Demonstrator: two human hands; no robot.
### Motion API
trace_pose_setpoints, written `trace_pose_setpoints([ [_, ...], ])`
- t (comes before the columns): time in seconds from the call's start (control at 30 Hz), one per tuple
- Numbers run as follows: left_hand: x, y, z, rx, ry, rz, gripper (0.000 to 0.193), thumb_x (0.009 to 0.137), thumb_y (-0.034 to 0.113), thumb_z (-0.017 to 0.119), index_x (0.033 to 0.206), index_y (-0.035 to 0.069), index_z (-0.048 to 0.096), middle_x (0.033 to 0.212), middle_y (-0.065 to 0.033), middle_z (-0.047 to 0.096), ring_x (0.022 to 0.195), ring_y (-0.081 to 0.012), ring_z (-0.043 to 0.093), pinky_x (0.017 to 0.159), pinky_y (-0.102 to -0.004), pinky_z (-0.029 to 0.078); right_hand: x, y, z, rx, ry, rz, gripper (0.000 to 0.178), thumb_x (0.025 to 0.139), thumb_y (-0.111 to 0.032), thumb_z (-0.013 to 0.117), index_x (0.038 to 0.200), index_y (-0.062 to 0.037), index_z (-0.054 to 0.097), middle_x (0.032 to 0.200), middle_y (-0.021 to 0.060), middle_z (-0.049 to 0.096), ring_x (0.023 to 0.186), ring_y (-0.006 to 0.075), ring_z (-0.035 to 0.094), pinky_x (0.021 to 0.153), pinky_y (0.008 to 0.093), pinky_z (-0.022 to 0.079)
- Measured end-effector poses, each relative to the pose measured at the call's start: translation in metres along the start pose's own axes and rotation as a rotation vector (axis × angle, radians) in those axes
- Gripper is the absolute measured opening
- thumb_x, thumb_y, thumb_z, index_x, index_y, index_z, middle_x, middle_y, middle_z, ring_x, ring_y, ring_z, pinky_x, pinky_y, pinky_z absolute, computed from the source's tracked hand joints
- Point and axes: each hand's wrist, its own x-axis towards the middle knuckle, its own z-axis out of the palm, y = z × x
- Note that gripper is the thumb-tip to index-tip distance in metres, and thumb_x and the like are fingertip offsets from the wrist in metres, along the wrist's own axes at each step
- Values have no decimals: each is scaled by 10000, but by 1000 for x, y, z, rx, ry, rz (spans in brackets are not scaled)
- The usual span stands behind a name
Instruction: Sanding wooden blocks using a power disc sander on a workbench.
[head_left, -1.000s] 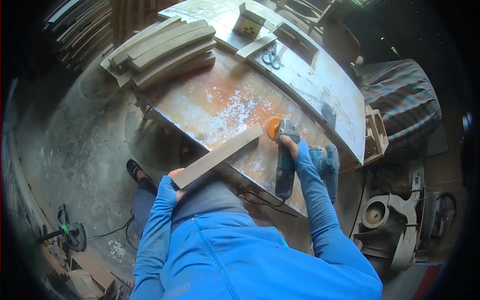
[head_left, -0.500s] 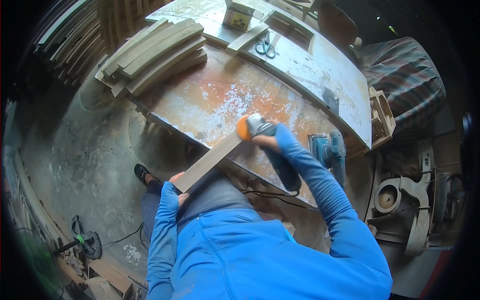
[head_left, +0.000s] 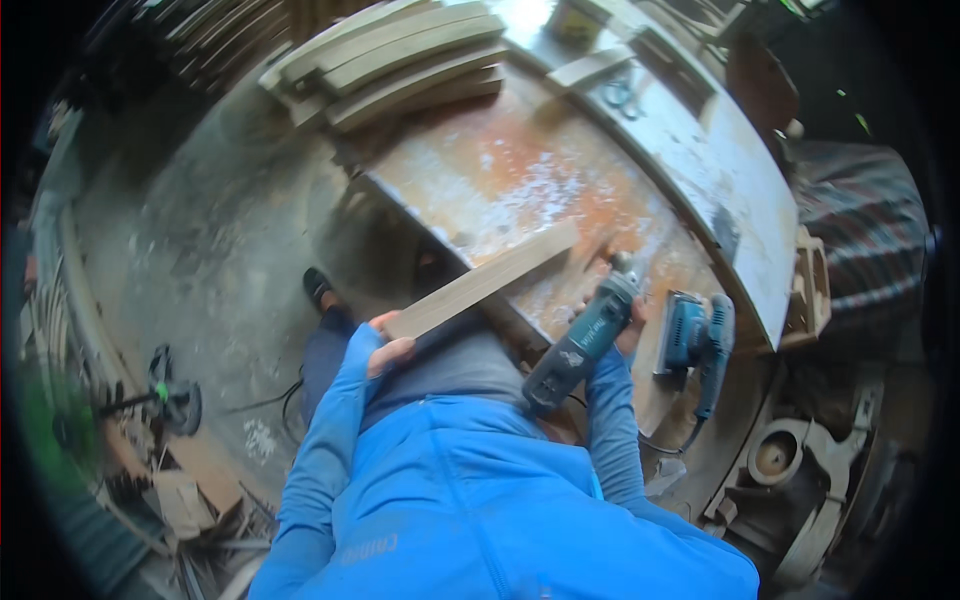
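My left hand is closed around the near end of a flat, pale wooden board. The board slants up to the right, its far end over the worn workbench. My right hand grips a teal and dark angle grinder near its head. The grinder's body points back toward me, and its head is apart from the board, to the right of the far end. Its orange disc does not show now. Just right of that hand, a teal power sander rests on the bench.
Curved wooden pieces are stacked at the bench's far left. A raised pale panel along the back carries scissors and a box. Wood offcuts and a black tool with a cord lie on the floor at left.
My right hand has lowered the grinder off the board's far end and turned it, so its body now faces up. The board has swung flatter. The whole view has shifted.
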Motion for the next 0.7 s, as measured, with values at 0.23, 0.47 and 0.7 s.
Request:
trace_pose_setpoints([
  [0.23, -8, 47, 60, 20, 281, 446, 702, 776, 2, 823, 1392, 45, 489, 1219, -100, 630, 1069, -181, 621, 855, -323, 545, -26, 7, -13, 145, -70, 33, 704, 862, -648, 601, 1226, -45, 611, 1026, 203, 662, 872, 361, 667, 772, 491, 590],
  [0.47, -9, 96, 107, -9, 197, 545, 697, 805, 6, 834, 1411, 81, 498, 1059, -25, 627, 957, -107, 596, 873, -264, 512, -57, 6, -26, 215, -85, 32, 708, 851, -638, 624, 1309, -99, 593, 1111, 200, 642, 965, 366, 632, 873, 530, 536],
  [0.7, -8, 87, 107, -169, 124, 382, 620, 865, 154, 817, 1379, -2, 506, 1065, -58, 654, 910, -131, 630, 822, -284, 539, -66, 4, -25, 255, -61, 22, 702, 862, -631, 634, 1281, -69, 598, 1129, 200, 641, 981, 362, 622, 906, 533, 515],
])
